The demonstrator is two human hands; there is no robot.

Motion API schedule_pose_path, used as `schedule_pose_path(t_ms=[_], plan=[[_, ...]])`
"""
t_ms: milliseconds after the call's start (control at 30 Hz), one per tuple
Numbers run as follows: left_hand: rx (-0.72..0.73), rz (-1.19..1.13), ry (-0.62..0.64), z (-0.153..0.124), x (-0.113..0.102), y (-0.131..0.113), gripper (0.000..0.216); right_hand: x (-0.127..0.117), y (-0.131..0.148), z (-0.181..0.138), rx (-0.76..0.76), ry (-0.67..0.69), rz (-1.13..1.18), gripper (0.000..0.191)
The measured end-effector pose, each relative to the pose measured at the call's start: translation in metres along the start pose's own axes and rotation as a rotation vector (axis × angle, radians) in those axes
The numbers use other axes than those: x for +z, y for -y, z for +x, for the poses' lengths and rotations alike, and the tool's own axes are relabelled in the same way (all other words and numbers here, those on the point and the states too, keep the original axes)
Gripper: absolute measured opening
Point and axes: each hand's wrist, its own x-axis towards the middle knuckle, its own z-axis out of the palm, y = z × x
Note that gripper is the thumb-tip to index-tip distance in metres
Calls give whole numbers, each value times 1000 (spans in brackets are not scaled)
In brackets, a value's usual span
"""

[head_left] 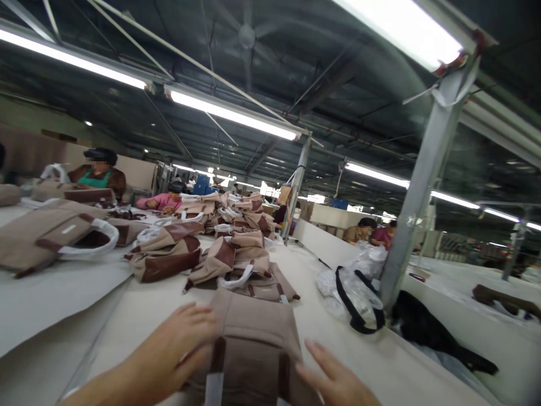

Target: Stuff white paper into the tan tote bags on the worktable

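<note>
tan bag (253, 344) lying flat on the pale surface (139, 316), right up front | left hand (181, 344) spread flat on its left edge | right hand (333, 378) open, fingers at its right edge | bag pile (220, 248) heaped just behind

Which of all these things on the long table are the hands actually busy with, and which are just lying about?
In hand:
- tan bag, lying flat on the table
- left hand, resting on the bag's left edge
- right hand, fingers spread at its right edge

Lying about:
- pile of finished bags further along
- clear plastic wrapping with a black strap
- black cloth
</note>
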Motion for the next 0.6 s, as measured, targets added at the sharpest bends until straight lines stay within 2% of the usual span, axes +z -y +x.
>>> schedule_pose_path(t_ms=[33, 100, 167, 200, 267, 333, 400, 500, 600], plan=[[45, 46, -76, 24, -12, -19, 40, -25, 13, 11, -3, -72, -12, 52], [136, 163, -369, 65, -27, -52, 52, -69, 39, 36, -69, -488, -100, 58], [167, 263, -595, 86, -23, -73, 63, -93, 60, 55, -112, -747, -177, 62], [153, 288, -641, 89, -15, -77, 66, -96, 65, 62, -117, -803, -207, 63], [81, 290, -618, 87, 10, -74, 68, -87, 68, 69, -88, -756, -229, 65], [-4, 268, -535, 80, 33, -60, 68, -71, 61, 71, -34, -619, -212, 67], [-63, 259, -479, 74, 47, -44, 68, -61, 50, 72, 13, -518, -187, 67], [-100, 257, -438, 74, 44, -24, 68, -68, 33, 74, 54, -470, -172, 65], [-120, 251, -433, 88, 34, -16, 68, -81, 19, 82, 82, -468, -173, 64]])
